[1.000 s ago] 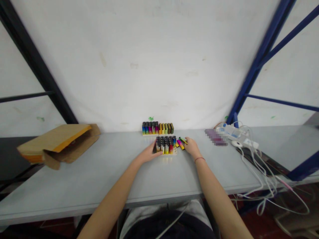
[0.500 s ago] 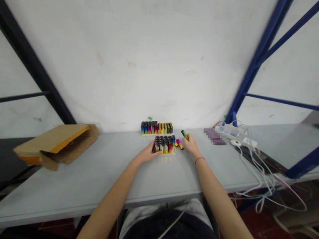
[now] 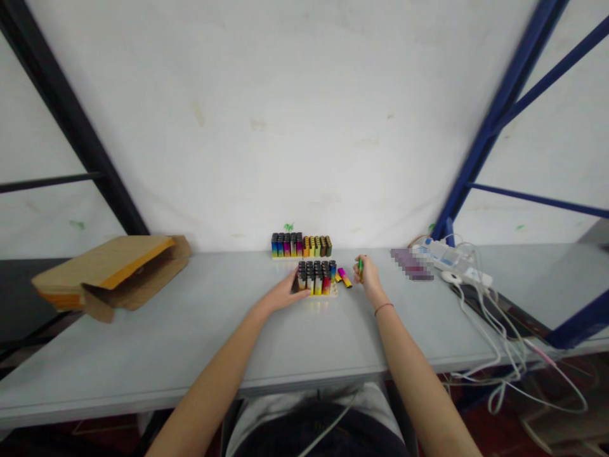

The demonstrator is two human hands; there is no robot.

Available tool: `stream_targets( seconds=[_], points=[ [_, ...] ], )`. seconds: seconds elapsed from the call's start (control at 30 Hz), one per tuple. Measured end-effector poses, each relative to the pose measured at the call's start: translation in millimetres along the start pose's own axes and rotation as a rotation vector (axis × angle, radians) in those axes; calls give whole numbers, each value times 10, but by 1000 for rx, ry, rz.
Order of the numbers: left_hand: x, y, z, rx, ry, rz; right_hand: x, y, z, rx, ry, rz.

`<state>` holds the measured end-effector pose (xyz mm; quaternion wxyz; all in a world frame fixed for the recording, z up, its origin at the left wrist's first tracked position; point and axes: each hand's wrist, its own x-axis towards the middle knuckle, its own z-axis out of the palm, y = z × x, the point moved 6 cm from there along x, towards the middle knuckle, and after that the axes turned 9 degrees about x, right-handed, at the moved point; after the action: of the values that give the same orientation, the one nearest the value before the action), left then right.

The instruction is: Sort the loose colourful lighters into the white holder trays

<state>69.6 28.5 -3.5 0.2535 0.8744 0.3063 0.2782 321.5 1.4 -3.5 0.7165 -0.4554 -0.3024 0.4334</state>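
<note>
My left hand [image 3: 287,293] is wrapped round the left side of the front tray of lighters [image 3: 316,279], thumb along its front. That tray holds upright lighters with black tops, and bare slots show at its right end. To its right, my right hand [image 3: 369,279] is closed round a green lighter [image 3: 360,268], held upright above the table. Between tray and hand, a magenta and yellow lighter [image 3: 344,277] lies flat, with another yellow one [image 3: 338,277] partly beside it. Behind stands a second group of lighters [image 3: 301,246] in upright rows near the wall.
An open cardboard box [image 3: 109,270] lies at the left. On the right are a blurred purple item [image 3: 412,264], a white power strip [image 3: 451,259] and tangled white cables [image 3: 499,330] hanging over the table's front edge.
The green lighter in my right hand has turned from slanting left to upright, and that hand has shifted slightly right. My left hand stays on the tray.
</note>
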Motion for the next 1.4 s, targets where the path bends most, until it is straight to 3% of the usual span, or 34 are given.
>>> stream_targets(
  seconds=[0.17,0.4,0.6,1.4],
  points=[
    [6,6,2,4,-7,3,7,43,-122,10,129,51],
    [2,-5,-1,0,-1,-15,-39,91,-74,36,40,75],
    [5,12,-3,6,-3,4,-33,109,-145,-17,146,196],
    [8,-27,17,28,-22,-13,-62,7,-71,24,182,128]
  ],
)
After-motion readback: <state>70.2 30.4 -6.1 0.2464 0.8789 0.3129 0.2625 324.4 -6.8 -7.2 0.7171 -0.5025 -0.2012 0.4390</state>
